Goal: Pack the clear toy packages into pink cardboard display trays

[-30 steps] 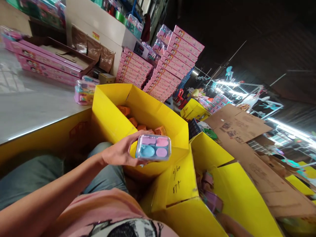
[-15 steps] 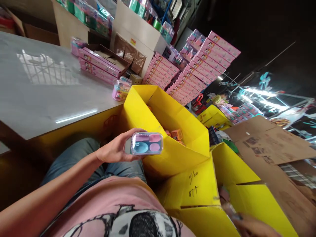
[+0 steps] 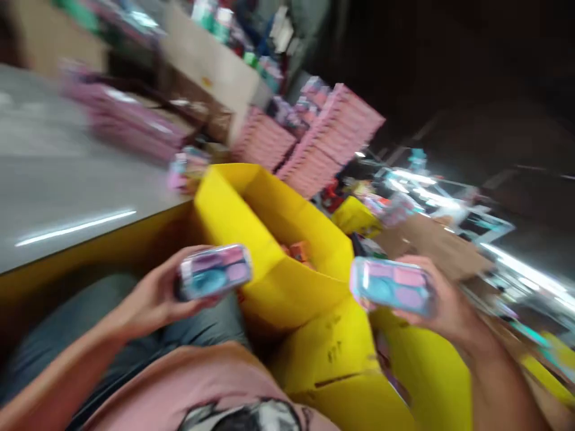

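My left hand (image 3: 164,296) is closed around a small clear plastic case (image 3: 216,272) with pink, purple and blue parts inside, held over my lap. On the other side, my right hand (image 3: 442,293) grips a second case (image 3: 390,286) of the same look, above the nearer yellow box (image 3: 422,353). Fingers wrap the ends of both cases, and the two cases are well apart. Between them and farther back stands another open yellow box (image 3: 305,221) with small orange items (image 3: 299,251) in it. Motion blur hides the finer details of the cases.
A grey table (image 3: 67,185) lies to the left, with a small packed case (image 3: 186,167) near its edge. Pink flat boxes (image 3: 326,140) are stacked high behind the yellow boxes. Brown cardboard (image 3: 435,242) lies to the right.
My right hand has come up out of the nearer yellow box with a case in it. My left hand still holds its case, now farther left in view. The view has turned rightward.
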`<state>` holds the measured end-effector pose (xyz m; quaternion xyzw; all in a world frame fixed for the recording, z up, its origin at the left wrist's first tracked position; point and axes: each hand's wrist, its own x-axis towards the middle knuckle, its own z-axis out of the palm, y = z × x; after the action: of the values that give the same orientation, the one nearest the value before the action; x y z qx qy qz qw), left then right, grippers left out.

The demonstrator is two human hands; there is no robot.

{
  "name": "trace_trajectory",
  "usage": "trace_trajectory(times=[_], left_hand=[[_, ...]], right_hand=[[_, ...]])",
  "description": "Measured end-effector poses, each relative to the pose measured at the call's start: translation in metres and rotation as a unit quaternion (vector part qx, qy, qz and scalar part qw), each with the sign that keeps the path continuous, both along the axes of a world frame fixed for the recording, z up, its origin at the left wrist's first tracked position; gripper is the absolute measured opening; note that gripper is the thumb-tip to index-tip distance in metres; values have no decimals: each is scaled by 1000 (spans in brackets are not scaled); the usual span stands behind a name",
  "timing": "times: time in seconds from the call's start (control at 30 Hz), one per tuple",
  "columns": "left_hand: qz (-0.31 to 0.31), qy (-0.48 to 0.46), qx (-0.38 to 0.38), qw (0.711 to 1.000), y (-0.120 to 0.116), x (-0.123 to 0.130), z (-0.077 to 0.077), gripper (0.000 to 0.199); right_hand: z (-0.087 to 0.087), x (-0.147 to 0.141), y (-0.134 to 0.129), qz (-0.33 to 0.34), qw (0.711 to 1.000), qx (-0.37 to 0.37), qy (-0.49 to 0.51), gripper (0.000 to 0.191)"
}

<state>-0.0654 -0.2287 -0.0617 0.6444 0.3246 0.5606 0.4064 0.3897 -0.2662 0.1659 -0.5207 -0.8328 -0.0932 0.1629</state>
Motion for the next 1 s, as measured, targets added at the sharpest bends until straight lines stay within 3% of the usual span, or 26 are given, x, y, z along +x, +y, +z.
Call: trace_trajectory(times=[0.07,0.23,0.47,0.73,1.0], left_hand=[[-23,-10,-12,1000,-8,-4,-9,81],[-111,-119,-56,985,-20,-7,-24,84],[-189,-157,-78,966,-25,2,-33,84],[-146,-137,-42,979,-27,-3,-35,81],[-153,-121,-28,980,-27,-4,-33,84]], right_hand=[[-12,-5,8,28,1000,-4,-11,81],[-42,-41,32,93,994,-47,-46,74],[-68,-61,30,74,989,-73,-101,72],[-88,-71,32,90,985,-108,-102,73],[-101,-75,33,100,985,-107,-92,73]])
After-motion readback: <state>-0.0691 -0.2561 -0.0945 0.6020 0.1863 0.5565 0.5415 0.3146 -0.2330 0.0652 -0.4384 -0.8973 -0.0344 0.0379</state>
